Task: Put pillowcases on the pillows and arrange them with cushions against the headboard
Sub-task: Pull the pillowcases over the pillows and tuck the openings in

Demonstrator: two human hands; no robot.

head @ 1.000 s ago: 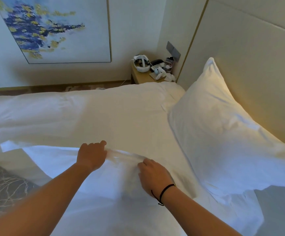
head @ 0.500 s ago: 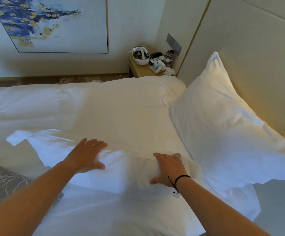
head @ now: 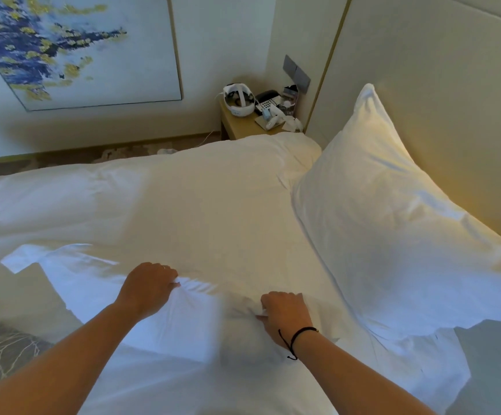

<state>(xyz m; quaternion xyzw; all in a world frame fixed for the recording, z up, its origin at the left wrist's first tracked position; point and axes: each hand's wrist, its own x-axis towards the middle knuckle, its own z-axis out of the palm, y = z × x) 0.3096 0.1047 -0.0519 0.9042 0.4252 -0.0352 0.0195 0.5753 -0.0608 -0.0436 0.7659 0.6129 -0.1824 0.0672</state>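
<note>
Two hands are on the bed, both clenched into the same flat white pillowcase (head: 93, 283). The left hand (head: 148, 287) has its fingers curled round a bunched fold of the cloth, and the right hand (head: 286, 313), a thin black cord bracelet (head: 298, 335) at its wrist, pinches the fabric between thumb and curled fingers, so fine creases gather in the stretch of cotton between the two sets of fingers. The pillowcase lies spread under the fingers and out to their left, thin and smooth, one squared corner flap sticking out. One plump white pillow (head: 393, 229), already cased, soft and pointed at its top corner, leans beyond the right fingers against the pale padded headboard (head: 438, 85). Past the fingertips runs one smooth white duvet (head: 168, 205). Down by the left forearm, one grey cushion (head: 0, 351) shows a pale branching pattern.
</note>
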